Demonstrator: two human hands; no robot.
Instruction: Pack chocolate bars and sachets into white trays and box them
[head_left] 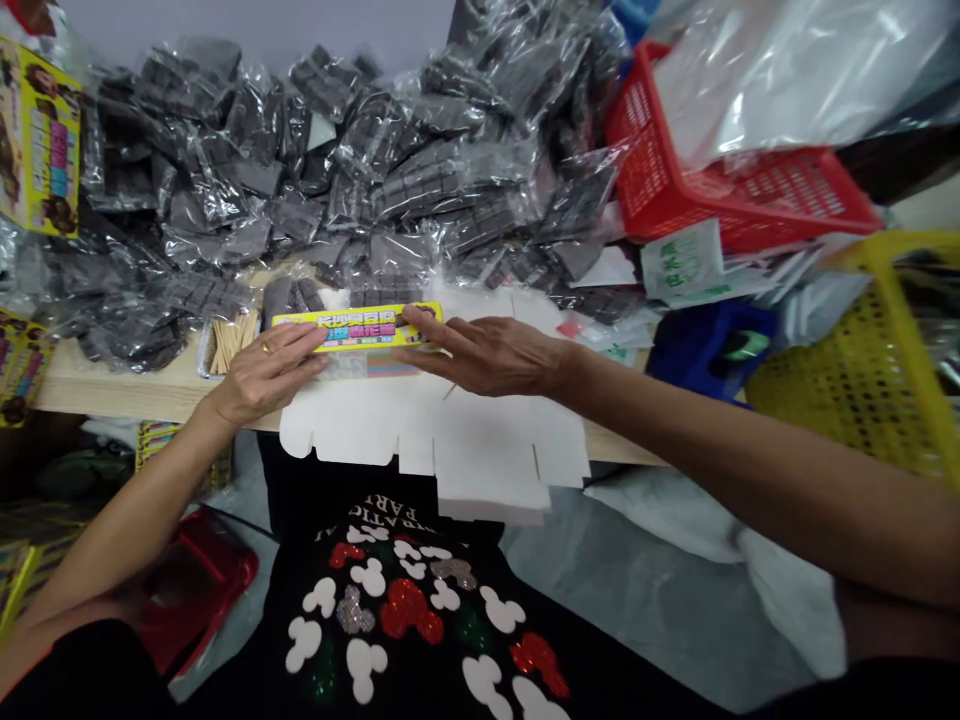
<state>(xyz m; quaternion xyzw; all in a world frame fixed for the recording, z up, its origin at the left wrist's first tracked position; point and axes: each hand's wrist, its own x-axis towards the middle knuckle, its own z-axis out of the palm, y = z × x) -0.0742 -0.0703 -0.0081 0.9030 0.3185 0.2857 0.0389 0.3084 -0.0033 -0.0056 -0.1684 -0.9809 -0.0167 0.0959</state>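
A long, narrow printed box [356,328], yellow with pink and blue lettering, is held level between my two hands. My left hand [274,368], with a ring on one finger, is closed on its left end. At the right end, my right hand [487,352] grips it with fingers and thumb. Beneath the box lies a stack of flat white carton blanks [480,445], their notched edges hanging over the table's front. A small tray of wooden toothpicks [232,342] stands just beyond my left hand. One loose toothpick [450,392] rests on the blanks.
Clear-wrapped dark packets [450,180] are heaped along the back. To the right are a red basket [641,170], a blue container [701,350] and a yellow basket [847,370]. Another yellow box [45,140] stands at far left. A red stool [202,590] is below.
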